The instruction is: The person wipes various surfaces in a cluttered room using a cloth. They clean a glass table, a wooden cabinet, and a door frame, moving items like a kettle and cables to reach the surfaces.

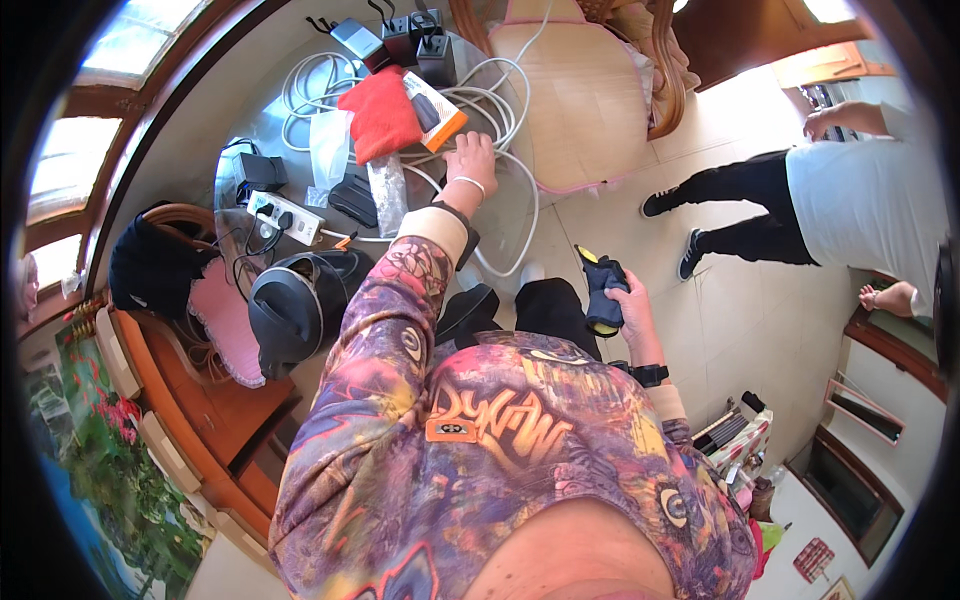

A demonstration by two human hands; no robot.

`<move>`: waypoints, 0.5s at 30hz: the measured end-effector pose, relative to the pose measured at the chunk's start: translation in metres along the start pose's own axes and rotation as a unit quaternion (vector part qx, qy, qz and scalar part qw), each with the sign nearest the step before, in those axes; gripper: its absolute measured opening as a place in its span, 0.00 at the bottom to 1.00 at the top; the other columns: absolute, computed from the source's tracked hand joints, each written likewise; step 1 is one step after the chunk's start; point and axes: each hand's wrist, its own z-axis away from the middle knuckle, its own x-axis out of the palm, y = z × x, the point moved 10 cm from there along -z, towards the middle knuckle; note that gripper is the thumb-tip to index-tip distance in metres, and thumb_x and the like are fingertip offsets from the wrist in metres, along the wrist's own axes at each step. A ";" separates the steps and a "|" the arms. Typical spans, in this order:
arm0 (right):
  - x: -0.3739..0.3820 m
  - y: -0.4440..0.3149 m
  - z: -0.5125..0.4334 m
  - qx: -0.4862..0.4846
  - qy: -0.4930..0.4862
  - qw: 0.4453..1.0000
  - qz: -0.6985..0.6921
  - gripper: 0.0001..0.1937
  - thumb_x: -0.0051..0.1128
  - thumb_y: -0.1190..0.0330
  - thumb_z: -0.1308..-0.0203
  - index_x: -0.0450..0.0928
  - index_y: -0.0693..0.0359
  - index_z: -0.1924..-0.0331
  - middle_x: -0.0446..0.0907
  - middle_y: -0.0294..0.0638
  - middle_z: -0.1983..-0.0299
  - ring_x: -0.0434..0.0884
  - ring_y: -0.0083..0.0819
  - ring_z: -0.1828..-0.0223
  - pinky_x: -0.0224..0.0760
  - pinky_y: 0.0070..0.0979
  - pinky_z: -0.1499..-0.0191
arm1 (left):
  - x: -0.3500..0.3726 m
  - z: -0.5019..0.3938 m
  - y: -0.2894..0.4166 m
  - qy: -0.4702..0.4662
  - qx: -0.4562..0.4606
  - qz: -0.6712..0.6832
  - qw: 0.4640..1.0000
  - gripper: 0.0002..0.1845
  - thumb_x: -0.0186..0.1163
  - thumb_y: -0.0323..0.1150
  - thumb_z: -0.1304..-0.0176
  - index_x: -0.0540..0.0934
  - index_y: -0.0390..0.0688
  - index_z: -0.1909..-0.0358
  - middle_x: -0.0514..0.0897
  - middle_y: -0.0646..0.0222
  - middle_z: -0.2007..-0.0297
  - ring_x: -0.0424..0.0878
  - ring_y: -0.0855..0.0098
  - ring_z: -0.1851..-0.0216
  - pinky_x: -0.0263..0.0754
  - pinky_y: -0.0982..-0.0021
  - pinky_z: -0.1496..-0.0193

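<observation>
My left hand [471, 163] reaches over the round glass table [504, 217]. Its fingers are at the lower corner of a white and orange product box [433, 112], above a loop of white cable [530, 180]; I cannot tell whether they grip anything. Beside the box lies a red cloth item [381, 116]. A clear plastic bag [388, 196] and a black case [352, 199] are to the left of my wrist. Away from the table, my right hand [634, 306] holds a dark blue bundle [604, 289] with yellow-green ends, its exact kind unclear.
Several dark power adapters [436, 60] stand at the table's far side. A white power strip [286, 217] with plugs lies on the left, near a black electric kettle [289, 304]. Beyond the table is a cushioned chair [577, 97]. Another person [862, 199] stands at the right.
</observation>
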 end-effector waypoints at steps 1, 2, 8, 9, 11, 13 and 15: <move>0.001 0.000 -0.008 0.012 -0.005 1.000 -0.002 0.30 0.58 0.83 0.51 0.72 0.68 0.37 0.81 0.43 0.51 0.84 0.29 0.56 0.80 0.26 0.53 | 0.003 -0.003 -0.002 -0.001 -0.005 0.003 1.000 0.29 0.68 0.31 0.51 0.71 0.40 0.45 0.74 0.59 0.47 0.72 0.57 0.40 0.79 0.52 0.47; 0.004 -0.003 -0.017 0.011 -0.018 1.000 0.000 0.31 0.58 0.83 0.51 0.71 0.69 0.37 0.81 0.43 0.51 0.84 0.30 0.56 0.80 0.26 0.53 | 0.006 -0.006 -0.003 -0.007 -0.010 0.002 1.000 0.28 0.68 0.31 0.50 0.71 0.41 0.46 0.74 0.59 0.47 0.72 0.57 0.40 0.79 0.52 0.48; 0.000 -0.023 -0.073 0.025 -0.076 0.997 0.013 0.32 0.60 0.82 0.51 0.71 0.68 0.36 0.81 0.43 0.53 0.84 0.30 0.59 0.81 0.26 0.55 | 0.011 -0.011 -0.005 0.020 -0.007 0.030 0.999 0.16 0.62 0.26 0.44 0.73 0.42 0.54 0.82 0.60 0.56 0.80 0.54 0.50 0.79 0.54 0.49; -0.003 -0.033 -0.085 0.009 -0.077 0.997 0.024 0.32 0.60 0.82 0.51 0.71 0.68 0.36 0.81 0.43 0.53 0.84 0.30 0.59 0.81 0.26 0.55 | 0.007 -0.014 -0.006 0.034 0.002 0.030 0.999 0.15 0.62 0.26 0.44 0.73 0.43 0.54 0.82 0.61 0.56 0.80 0.54 0.50 0.79 0.54 0.49; -0.012 -0.045 -0.103 0.013 -0.077 0.997 0.029 0.31 0.60 0.82 0.51 0.72 0.68 0.37 0.81 0.43 0.53 0.84 0.29 0.59 0.81 0.26 0.56 | 0.011 -0.013 -0.009 0.001 0.008 0.034 0.999 0.14 0.62 0.27 0.44 0.75 0.43 0.56 0.81 0.61 0.56 0.80 0.54 0.50 0.79 0.54 0.49; -0.017 -0.059 -0.120 0.004 -0.086 0.996 0.027 0.29 0.60 0.82 0.51 0.74 0.67 0.39 0.81 0.40 0.54 0.82 0.27 0.58 0.80 0.25 0.54 | 0.008 -0.012 -0.014 0.000 0.017 0.033 0.999 0.13 0.62 0.28 0.46 0.78 0.46 0.57 0.81 0.62 0.56 0.80 0.54 0.50 0.79 0.55 0.49; -0.020 -0.072 -0.137 0.005 -0.085 0.996 0.026 0.28 0.59 0.81 0.52 0.75 0.67 0.41 0.81 0.38 0.55 0.82 0.26 0.57 0.79 0.23 0.53 | 0.006 -0.009 -0.015 -0.005 0.039 0.044 0.998 0.14 0.63 0.28 0.47 0.79 0.46 0.56 0.81 0.62 0.56 0.80 0.55 0.50 0.78 0.55 0.49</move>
